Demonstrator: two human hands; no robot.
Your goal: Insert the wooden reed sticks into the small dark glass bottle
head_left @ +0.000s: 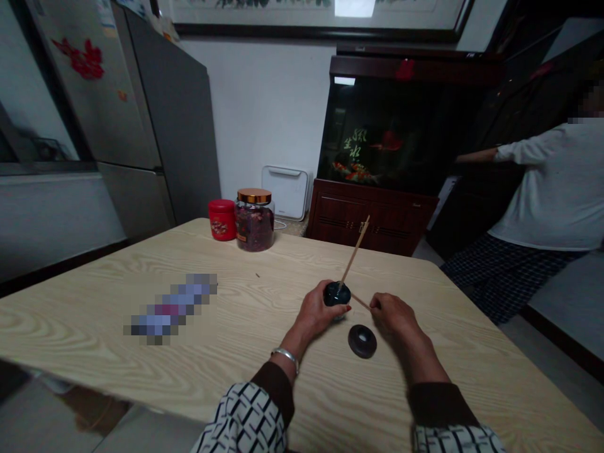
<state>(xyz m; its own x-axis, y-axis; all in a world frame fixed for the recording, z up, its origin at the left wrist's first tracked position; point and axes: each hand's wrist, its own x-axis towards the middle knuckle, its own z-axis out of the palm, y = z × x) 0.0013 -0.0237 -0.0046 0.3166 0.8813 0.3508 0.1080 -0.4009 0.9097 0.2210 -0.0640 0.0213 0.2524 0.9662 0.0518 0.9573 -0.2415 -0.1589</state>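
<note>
My left hand [317, 309] is wrapped around a small dark, shiny jar [333, 296] low over the table. A thin wooden stick [355, 253] leans up out of the jar's top, tilted to the right. Between the fingertips of my right hand [392, 314] is pinched a second thin stick [361, 302], whose far end meets the right side of the jar. Whether that end is inside the jar or behind it, I cannot tell. Just below the jar lies a round dark lid [362, 341] with a pale centre.
On the wood-patterned table [226, 371] lies a blurred-out long packet [170, 308] at left. A red canister [222, 220] and a glass jar [255, 220] with a copper-coloured cap stand at the back edge. A person in a white top [552, 182] stands beyond the right edge.
</note>
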